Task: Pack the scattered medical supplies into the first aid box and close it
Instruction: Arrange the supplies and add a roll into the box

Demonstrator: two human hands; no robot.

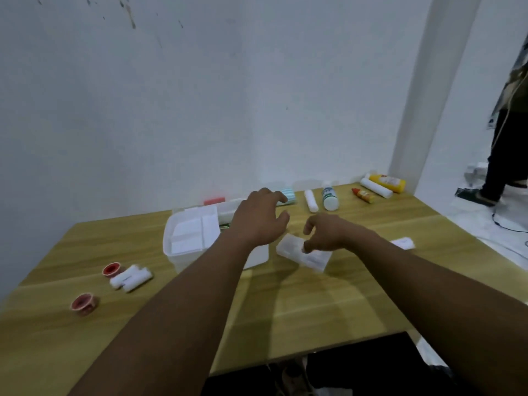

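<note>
**Both hands over the open first aid box and a clear packet**

The white first aid box (183, 241) sits open at the middle of the wooden table (285, 304), slightly left of centre, with a white divided tray visible inside. The left hand (257, 221) hovers over its right side, fingers spread apart and curled, holding nothing. Just right of the box lies a clear flat packet (303, 254); the right hand (325, 232) is on it, fingertips bent down and touching its top, though whether they actually pinch it cannot be told.

Near left are two white gauze rolls (131, 277) side by side, with one red tape roll (111, 269) touching them and another red tape roll (84, 302) nearer still. Along the far edge stand out a pink item (214, 200), a teal-striped pack (288, 195), a white roll (311, 200), a white bottle with green label (330, 197), a small red-and-yellow bottle (363, 194), a longer white roll (375, 187) and a yellow bottle (388, 182). Another white packet (404, 242) lies right of the right forearm. A standing person's legs (497, 164) appear at far right.
</note>
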